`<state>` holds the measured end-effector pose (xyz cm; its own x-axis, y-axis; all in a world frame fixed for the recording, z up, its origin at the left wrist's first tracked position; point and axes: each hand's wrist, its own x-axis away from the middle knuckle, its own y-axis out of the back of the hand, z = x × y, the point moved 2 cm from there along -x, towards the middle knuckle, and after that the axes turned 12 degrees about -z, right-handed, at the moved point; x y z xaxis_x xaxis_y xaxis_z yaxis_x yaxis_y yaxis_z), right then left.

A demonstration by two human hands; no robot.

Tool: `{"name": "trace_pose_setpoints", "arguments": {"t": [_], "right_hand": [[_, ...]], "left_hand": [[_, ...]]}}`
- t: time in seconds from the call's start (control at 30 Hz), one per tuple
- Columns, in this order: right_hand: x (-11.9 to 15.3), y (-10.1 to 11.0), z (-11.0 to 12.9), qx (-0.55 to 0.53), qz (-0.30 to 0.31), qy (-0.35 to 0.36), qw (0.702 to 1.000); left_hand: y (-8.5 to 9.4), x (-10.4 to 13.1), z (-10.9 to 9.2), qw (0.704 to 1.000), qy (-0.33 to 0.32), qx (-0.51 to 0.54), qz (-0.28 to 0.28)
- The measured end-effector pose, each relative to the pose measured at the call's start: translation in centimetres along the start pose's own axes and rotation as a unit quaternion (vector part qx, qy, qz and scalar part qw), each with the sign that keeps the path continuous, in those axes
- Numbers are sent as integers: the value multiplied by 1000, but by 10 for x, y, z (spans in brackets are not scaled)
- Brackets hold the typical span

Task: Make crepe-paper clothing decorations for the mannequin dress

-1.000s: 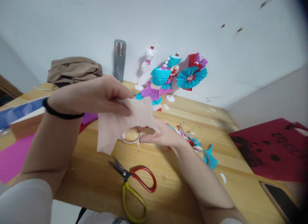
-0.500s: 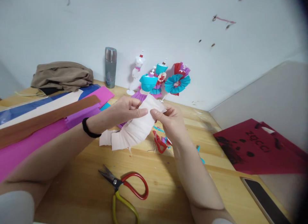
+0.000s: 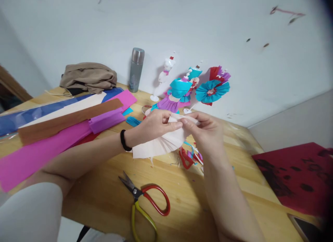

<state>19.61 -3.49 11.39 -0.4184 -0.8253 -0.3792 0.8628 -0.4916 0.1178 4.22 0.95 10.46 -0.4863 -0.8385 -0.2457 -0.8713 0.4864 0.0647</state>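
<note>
A pale pink strip of crepe paper [image 3: 158,145] hangs between my hands, its upper edge gathered into folds and its lower edge fanned out above the table. My left hand [image 3: 158,126] pinches the gathered edge between thumb and fingers. Close beside it, thumb tips almost touching, my right hand [image 3: 205,127] pinches the same edge. Below them a pair of scissors [image 3: 136,193] with one red and one yellow handle lies slightly apart on the wood. Behind my hands stand small mannequin figures dressed in turquoise paper [image 3: 180,87] and purple pleats.
Folded paper sheets, including a brown one [image 3: 70,120] and a magenta one [image 3: 47,152], lie at left. A brown cloth [image 3: 88,77] and a thermos [image 3: 136,70] stand at the back. Paper scraps [image 3: 186,158] lie under my right hand. A red bag [image 3: 293,179] and phone [image 3: 308,228] are at right.
The view has turned left, so everything sits further right. My hands have drawn together along the paper's upper edge, and the paper now hangs more bunched and fanned.
</note>
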Motion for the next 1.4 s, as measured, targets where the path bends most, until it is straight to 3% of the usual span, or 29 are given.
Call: {"name": "trace_pose_setpoints", "arguments": {"t": [0.17, 0.4, 0.57, 0.77, 1.07, 1.23, 1.4], "right_hand": [[1, 0, 4, -4, -6, 19, 1000], [-4, 1, 2, -27, 0, -3, 1000], [-4, 0, 1, -43, 18, -17, 999], [0, -2, 5, -45, 29, -12, 998], [-2, -3, 3, -75, 72, -37, 994], [-2, -4, 3, -61, 55, -46, 996], [-2, -7, 2, -61, 43, -23, 997]], "left_hand": [[0, 0, 5, 999, 27, -17, -23], [0, -1, 4, 997, -39, 11, -65], [0, -1, -3, 997, -26, 63, -35], [4, -3, -3, 996, -30, 5, -79], [4, -5, 3, 995, -24, 37, -92], [7, -6, 2, 989, -48, 11, -139], [2, -3, 1, 991, -78, -3, -111]]}}
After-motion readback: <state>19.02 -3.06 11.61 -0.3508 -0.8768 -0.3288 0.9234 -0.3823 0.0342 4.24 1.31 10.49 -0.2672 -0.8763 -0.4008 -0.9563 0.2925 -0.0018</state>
